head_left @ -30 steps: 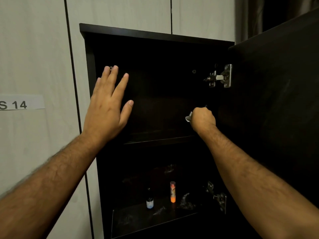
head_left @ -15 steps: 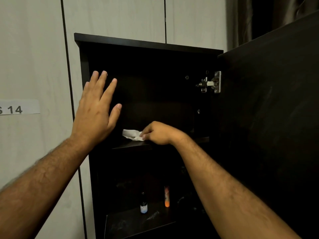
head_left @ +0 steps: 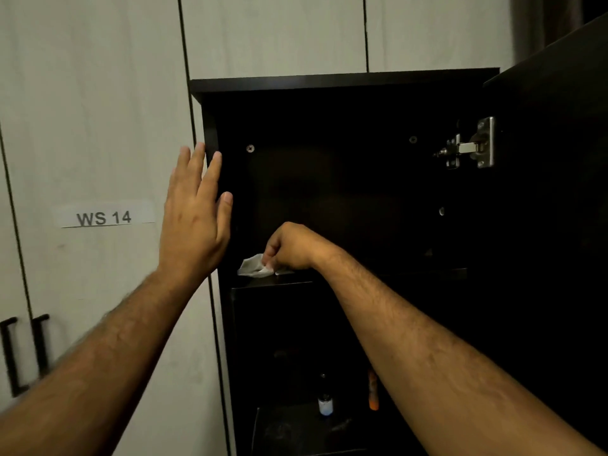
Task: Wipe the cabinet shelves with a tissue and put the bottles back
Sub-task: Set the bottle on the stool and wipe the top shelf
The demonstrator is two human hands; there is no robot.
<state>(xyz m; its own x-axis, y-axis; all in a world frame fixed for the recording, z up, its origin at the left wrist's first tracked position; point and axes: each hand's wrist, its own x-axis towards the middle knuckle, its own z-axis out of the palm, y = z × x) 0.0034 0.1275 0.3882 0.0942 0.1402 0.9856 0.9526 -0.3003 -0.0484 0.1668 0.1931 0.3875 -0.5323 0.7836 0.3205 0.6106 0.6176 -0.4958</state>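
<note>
A dark open cabinet (head_left: 345, 82) fills the middle of the view. My right hand (head_left: 291, 246) pinches a white tissue (head_left: 253, 266) and holds it down on the left end of the upper shelf (head_left: 279, 283). My left hand (head_left: 195, 215) is raised with straight fingers beside the cabinet's left side panel; I cannot tell if it touches it. On the lower shelf (head_left: 296, 429) stand a small dark bottle with a pale label (head_left: 325, 398) and an orange bottle (head_left: 372, 391), partly hidden by my right forearm.
The cabinet door (head_left: 559, 192) stands open at the right, hung on a metal hinge (head_left: 470, 148). Pale wall panels lie to the left, with a label reading WS 14 (head_left: 103, 217) and two dark handles (head_left: 24, 350).
My right hand came down from the upper right of the compartment and swept the tissue leftward along the upper shelf. The view shifted, so the cabinet sits further right and lower.
</note>
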